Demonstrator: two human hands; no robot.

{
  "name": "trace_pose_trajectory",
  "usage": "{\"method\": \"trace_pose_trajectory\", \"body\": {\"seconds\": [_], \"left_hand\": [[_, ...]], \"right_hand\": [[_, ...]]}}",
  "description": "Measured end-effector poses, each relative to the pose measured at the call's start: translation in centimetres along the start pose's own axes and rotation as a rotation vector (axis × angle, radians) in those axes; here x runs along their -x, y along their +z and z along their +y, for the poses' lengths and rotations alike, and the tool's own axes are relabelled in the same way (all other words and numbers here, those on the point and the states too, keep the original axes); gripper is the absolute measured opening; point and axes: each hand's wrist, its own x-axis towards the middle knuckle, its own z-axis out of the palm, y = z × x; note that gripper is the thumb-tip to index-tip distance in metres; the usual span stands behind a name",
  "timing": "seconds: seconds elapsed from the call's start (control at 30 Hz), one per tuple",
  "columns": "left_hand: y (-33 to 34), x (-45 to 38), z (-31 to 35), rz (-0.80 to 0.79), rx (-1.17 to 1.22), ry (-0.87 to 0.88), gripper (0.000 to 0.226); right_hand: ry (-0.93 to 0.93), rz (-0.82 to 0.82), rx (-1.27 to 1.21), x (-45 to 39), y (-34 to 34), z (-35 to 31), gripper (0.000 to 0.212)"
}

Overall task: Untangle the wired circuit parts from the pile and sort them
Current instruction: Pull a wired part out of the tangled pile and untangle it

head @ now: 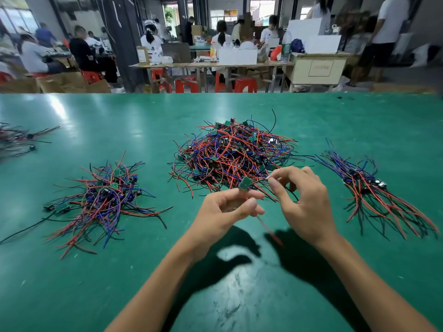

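Green covers the table (72, 283), where a big tangled pile (233, 156) of red, blue and black wired parts sits in the middle. Just in front of it, the left hand (225, 212) has its grip closed on a small green circuit board (245, 183), red wire dangling below. The right hand (304, 202) pinches a black wire (293, 194). A loose heap (105, 200) lies left; a straighter bundle (374, 190) lies right.

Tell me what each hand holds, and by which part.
The left hand pinches a small green circuit board at its lower edge. The right hand pinches a thin black wire near its fingertips.
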Motion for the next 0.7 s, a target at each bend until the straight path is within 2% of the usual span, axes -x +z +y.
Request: {"method": "trace_pose_trajectory", "body": {"seconds": [0.23, 0.33, 0.43, 0.53, 0.6, 0.63, 0.7], "left_hand": [[-0.5, -0.7, -0.2, 0.176, 0.058, -0.034, 0.035], [-0.7, -0.8, -0.3, 0.11, 0.061, -0.097, 0.04], [-0.6, -0.8, -0.7, 0.084, 0.168, -0.17, 0.041], [-1.2, -1.2, -0.4, 0.252, 0.292, -0.157, 0.037], [-2.9, -1.4, 0.2, 0.428, 0.303, -0.079, 0.032], [-4.3, -1.5, 0.6, 0.541, 0.197, -0.016, 0.032], [-7.8, -1.9, 1.7, 0.756, -0.219, 0.092, 0.034]], "right_hand": [[-0.018, 0.012, 0.013, 0.0, 0.0, -0.1, 0.008], [0.017, 0.021, -0.044, 0.5, 0.4, -0.8, 0.006], [-0.049, -0.088, -0.001, 1.6, 1.4, -2.3, 0.007], [-0.129, -0.176, 0.016, 2.4, 2.3, -3.2, 0.01], [-0.121, -0.19, 0.007, 2.5, 2.4, -3.1, 0.013], [-0.103, -0.191, 0.01, 2.5, 2.4, -3.0, 0.015], [-0.059, -0.188, 0.05, 2.4, 2.3, -2.5, 0.016]]}}
